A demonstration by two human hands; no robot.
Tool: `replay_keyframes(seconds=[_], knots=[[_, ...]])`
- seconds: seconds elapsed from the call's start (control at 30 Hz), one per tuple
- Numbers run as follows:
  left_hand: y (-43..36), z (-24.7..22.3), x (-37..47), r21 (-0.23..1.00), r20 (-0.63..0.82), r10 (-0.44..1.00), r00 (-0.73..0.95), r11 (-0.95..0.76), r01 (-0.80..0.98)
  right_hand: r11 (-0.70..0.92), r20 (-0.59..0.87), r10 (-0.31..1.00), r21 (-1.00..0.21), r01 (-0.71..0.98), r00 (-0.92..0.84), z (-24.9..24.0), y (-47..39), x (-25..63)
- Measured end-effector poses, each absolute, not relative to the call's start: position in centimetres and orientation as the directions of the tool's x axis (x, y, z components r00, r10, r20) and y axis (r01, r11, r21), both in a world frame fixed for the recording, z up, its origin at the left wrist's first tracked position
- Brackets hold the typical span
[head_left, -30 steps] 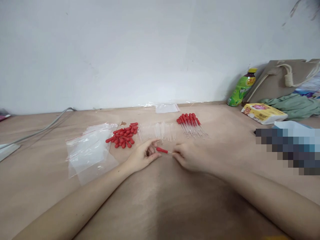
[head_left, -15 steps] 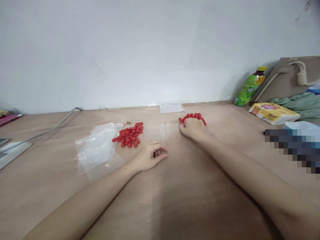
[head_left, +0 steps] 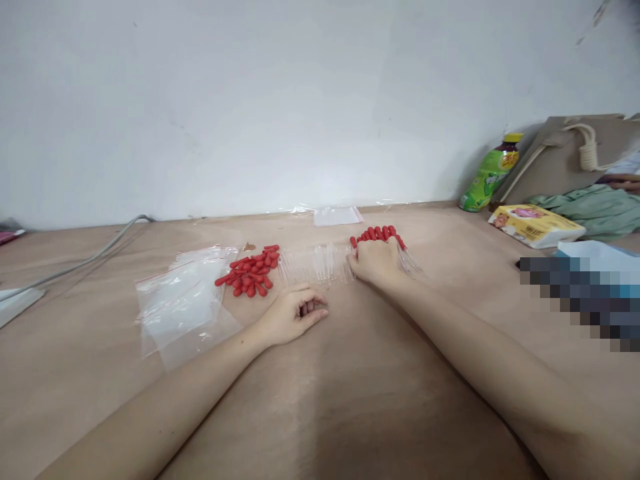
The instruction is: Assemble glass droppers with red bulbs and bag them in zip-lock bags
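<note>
My left hand (head_left: 296,312) rests on the table with nothing in it, fingers loosely curled and thumb apart. Just beyond it lies a heap of red rubber dropper bulbs (head_left: 253,270). To the right of the heap, clear glass dropper tubes (head_left: 325,261) lie side by side in a row. My right hand (head_left: 377,262) is at the right end of that row, bent down with its fingers curled; the fingertips and whatever they hold are hidden. Droppers with red bulbs fitted (head_left: 383,233) lie behind and beside this hand, their thin tubes (head_left: 413,263) showing at its right.
Clear zip bags (head_left: 187,303) lie spread left of the bulbs. A small white packet (head_left: 337,216) lies near the wall. At right stand a green drink bottle (head_left: 491,173) and a beige bag (head_left: 555,160), with a yellow tissue pack (head_left: 537,225). A grey cable (head_left: 107,252) crosses the left side.
My right hand has shifted slightly toward me over the droppers, uncovering more of the red bulbs behind it. My left hand stays put. The whole view has swung a little.
</note>
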State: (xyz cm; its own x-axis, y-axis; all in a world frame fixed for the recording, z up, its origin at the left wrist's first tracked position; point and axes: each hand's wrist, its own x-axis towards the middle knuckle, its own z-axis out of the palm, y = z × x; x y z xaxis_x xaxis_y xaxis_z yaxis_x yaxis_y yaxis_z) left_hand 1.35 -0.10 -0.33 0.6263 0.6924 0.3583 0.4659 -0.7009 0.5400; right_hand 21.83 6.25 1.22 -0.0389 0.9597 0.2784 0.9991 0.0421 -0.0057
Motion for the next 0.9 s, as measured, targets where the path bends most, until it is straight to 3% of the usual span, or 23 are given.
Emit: replay_keyframes(seconds=[0.43, 0.63, 0.73, 0.8, 0.9], knots=[[-0.3, -0.5, 1.5, 0.529, 0.365, 0.688, 0.627, -0.708, 0.469, -0.039, 0.116, 0.992, -0.097, 0.995, 0.050, 1.4, 6.8, 20.3], [-0.4, 0.6, 0.9, 0.345, 0.541, 0.656, 0.526, -0.743, 0.573, -0.017, 0.122, 0.992, -0.146, 0.989, 0.035, 2.1, 6.4, 20.6], [1.8, 2.8, -1.0, 0.253, 0.598, 0.704, 0.383, -0.620, 0.743, 0.020, 0.167, 0.986, -0.173, 0.985, 0.010, 2.6, 5.3, 21.3], [4.5, 4.4, -2.8, 0.229, 0.557, 0.776, 0.295, -0.485, 0.844, 0.077, 0.257, 0.966, -0.175, 0.982, -0.030, 2.4, 4.1, 22.1], [9.4, 6.3, -5.2, 0.162, 0.345, 0.894, 0.286, -0.357, 0.920, 0.229, 0.388, 0.911, -0.199, 0.953, -0.138, 1.2, 2.0, 23.3]])
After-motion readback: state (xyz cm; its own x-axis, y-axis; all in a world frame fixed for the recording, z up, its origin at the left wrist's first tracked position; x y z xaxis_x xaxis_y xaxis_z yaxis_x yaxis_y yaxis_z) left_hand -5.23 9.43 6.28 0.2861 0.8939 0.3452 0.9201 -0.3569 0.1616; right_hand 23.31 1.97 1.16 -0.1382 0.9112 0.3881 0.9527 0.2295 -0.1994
